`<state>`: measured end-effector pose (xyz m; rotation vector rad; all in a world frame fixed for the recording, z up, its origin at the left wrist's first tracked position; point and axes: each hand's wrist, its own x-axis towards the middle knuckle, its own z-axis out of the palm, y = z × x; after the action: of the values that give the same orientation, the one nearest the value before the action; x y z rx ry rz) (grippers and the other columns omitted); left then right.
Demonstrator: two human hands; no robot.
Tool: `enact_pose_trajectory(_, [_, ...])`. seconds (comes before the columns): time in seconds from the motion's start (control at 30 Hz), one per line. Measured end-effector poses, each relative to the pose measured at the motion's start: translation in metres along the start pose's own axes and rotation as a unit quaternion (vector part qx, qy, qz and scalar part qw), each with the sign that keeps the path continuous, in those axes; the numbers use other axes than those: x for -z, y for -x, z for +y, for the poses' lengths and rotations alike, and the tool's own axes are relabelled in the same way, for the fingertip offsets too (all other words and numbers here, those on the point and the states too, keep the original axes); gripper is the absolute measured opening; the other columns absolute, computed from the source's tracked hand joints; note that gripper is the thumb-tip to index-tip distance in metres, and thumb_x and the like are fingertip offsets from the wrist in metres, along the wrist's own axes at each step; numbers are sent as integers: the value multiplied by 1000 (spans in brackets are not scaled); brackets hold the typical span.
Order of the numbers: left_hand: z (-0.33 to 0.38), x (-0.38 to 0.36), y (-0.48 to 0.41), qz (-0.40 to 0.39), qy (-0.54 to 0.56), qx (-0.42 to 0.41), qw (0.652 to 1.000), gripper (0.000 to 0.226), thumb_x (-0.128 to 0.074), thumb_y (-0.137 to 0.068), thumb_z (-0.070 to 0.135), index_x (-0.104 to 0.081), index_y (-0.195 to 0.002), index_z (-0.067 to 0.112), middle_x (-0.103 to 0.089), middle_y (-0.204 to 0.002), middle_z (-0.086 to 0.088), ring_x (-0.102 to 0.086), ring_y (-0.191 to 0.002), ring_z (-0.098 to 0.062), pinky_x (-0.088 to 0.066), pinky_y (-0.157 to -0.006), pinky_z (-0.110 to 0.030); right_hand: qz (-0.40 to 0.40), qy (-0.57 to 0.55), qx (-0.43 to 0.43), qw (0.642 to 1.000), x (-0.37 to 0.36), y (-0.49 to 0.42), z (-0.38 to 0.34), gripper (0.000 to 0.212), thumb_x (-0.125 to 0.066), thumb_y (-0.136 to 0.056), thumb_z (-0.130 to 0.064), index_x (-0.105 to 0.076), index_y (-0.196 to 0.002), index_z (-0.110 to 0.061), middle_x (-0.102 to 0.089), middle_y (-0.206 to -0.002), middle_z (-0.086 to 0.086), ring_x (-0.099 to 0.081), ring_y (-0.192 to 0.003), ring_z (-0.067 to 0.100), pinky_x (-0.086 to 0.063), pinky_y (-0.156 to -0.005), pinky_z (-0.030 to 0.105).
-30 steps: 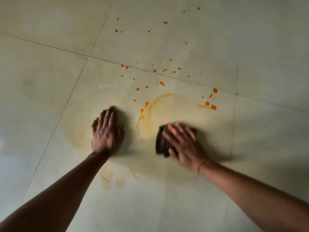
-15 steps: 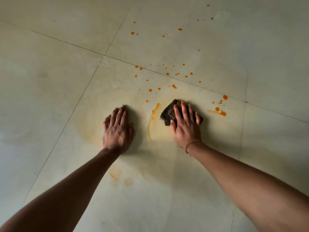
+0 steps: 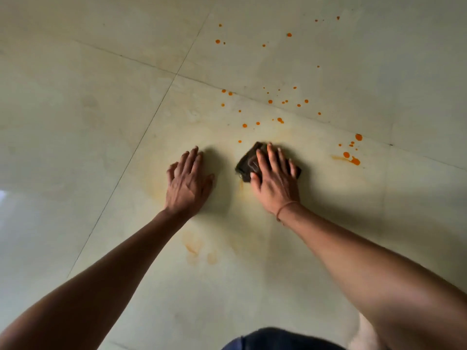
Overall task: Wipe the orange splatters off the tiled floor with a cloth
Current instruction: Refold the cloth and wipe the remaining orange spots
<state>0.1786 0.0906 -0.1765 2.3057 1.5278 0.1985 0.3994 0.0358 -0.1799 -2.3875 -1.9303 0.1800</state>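
A dark folded cloth (image 3: 246,161) lies on the pale tiled floor (image 3: 75,122), pressed flat under my right hand (image 3: 274,181), whose fingers spread over it. My left hand (image 3: 188,184) rests palm down on the tile a little to the left, holding nothing. Orange splatters (image 3: 278,104) dot the floor beyond the cloth, along the grout line. Larger orange drops with a short smear (image 3: 351,157) sit to the right of the cloth. Faint yellowish smears (image 3: 194,248) show on the tile near my left forearm.
Grout lines (image 3: 141,147) divide the floor into large tiles. More small orange dots (image 3: 289,34) lie on the far tile. A dark blue piece of my clothing (image 3: 278,339) shows at the bottom edge.
My right hand pushed the cloth forward from near my body to the orange arc smear and wiped most of it away. My left hand stayed planted on the tile.
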Motion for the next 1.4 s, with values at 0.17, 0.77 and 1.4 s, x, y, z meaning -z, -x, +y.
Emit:
enact_pose_trajectory(0.17, [-44,19,35,29,0,77,997,61,-38,-89,39,-40,-144,13,-36,-154,-8,-31,-140,-28,-27,-106,-49,-39,-54,232,970,-20,108,-103,59,-42,-90,-43,-40,-145,-21,-29,-157,9,-25,-145,30,-17,-115,50])
enact_pose_trajectory(0.77, [-64,17,61,62,2,105,992,55,-40,-94,38,-43,-141,11,-40,-151,-8,-33,-140,-29,-27,-110,-48,-1,-17,263,965,-15,10,-37,57,-42,-88,-40,-48,-140,-18,-43,-148,14,-39,-135,37,-32,-107,57])
enact_pose_trajectory(1.4, [19,-14,-36,60,-5,96,994,49,-38,-95,30,-42,-139,10,-40,-149,-9,-31,-138,-28,-24,-109,-44,-40,-20,265,963,-3,-29,-5,61,-41,-90,-44,-39,-147,-22,-30,-157,9,-28,-143,29,-18,-113,48])
